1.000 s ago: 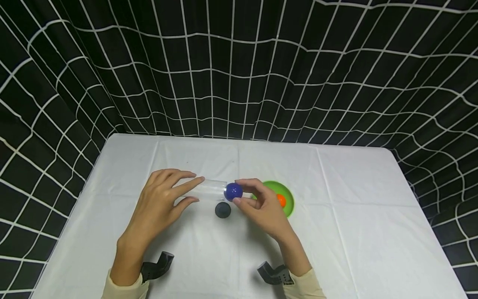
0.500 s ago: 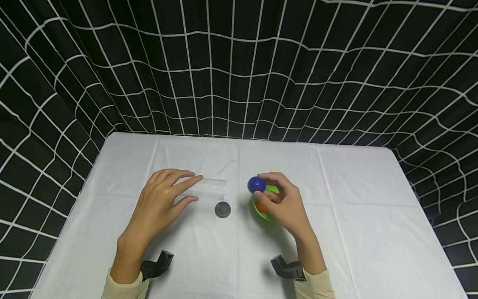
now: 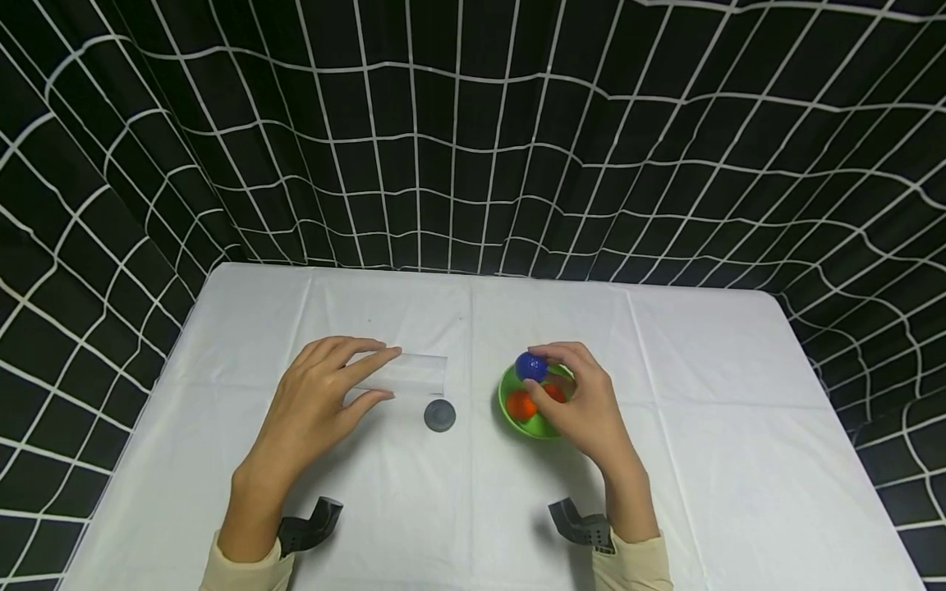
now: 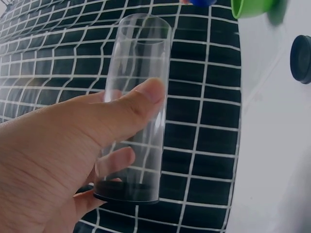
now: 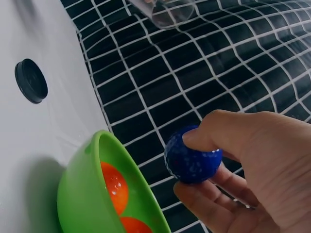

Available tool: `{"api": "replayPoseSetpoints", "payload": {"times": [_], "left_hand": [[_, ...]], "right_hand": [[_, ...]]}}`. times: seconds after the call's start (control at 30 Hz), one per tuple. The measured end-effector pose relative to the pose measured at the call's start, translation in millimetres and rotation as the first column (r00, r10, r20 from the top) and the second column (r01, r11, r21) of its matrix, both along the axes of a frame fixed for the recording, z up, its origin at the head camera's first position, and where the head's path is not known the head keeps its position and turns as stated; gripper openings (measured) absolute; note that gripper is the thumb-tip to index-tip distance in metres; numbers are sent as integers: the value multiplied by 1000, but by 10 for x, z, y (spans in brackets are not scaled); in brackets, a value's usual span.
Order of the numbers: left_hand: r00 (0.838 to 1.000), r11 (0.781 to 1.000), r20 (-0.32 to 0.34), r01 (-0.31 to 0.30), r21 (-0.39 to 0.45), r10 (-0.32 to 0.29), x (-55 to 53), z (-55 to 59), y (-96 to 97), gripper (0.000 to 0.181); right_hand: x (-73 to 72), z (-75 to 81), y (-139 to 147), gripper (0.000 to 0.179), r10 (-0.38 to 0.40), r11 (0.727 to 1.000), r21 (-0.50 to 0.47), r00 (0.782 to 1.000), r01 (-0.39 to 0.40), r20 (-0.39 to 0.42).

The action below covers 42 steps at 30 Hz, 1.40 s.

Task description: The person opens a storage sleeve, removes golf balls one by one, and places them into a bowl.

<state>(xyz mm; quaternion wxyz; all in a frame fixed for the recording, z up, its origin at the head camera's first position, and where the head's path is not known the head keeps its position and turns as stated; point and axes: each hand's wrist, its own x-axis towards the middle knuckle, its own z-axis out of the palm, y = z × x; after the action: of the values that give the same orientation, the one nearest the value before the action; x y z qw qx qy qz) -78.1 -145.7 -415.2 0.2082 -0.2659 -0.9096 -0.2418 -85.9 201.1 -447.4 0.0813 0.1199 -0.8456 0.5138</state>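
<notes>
My left hand grips a clear tube with a dark closed base; in the head view it lies sideways, its open end toward the right. Nothing shows inside the tube. Between thumb and fingers my right hand pinches a dark blue ball, just above a green bowl. Two orange balls sit in that bowl, partly covered by the right hand in the head view. A round dark grey cap lies on the table just in front of the tube's open end.
White cloth covers the table. Behind and at both sides hangs a black curtain with white netting. Each wrist carries a black camera mount.
My right hand has drawn the blue ball away from the tube's open end, to the right and over the green bowl. The left hand and tube have stayed nearly still.
</notes>
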Motion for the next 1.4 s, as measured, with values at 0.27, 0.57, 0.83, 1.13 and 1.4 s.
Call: {"api": "replayPoseSetpoints", "payload": {"times": [0.27, 0.57, 0.83, 1.13, 1.4], "left_hand": [[1000, 1000, 1, 4, -1, -4, -8, 3, 13, 50], [1000, 1000, 3, 12, 5, -12, -30, -16, 44, 50], [999, 1000, 32, 8, 20, -9, -28, -36, 58, 50], [996, 998, 95, -5, 56, -1, -16, -50, 74, 49], [992, 997, 126, -6, 75, -4, -32, -67, 70, 50]], "right_hand": [[-11, -21, 37, 41, -19, 992, 128, 1000, 20, -8], [-8, -5, 68, 38, -50, 964, 260, 997, 61, -50], [12, 35, 44, 31, -75, 956, 274, 992, 100, -100], [17, 31, 19, 27, -53, 966, 244, 992, 80, -117], [25, 51, -26, 27, -21, 980, 194, 991, 47, -130]]}}
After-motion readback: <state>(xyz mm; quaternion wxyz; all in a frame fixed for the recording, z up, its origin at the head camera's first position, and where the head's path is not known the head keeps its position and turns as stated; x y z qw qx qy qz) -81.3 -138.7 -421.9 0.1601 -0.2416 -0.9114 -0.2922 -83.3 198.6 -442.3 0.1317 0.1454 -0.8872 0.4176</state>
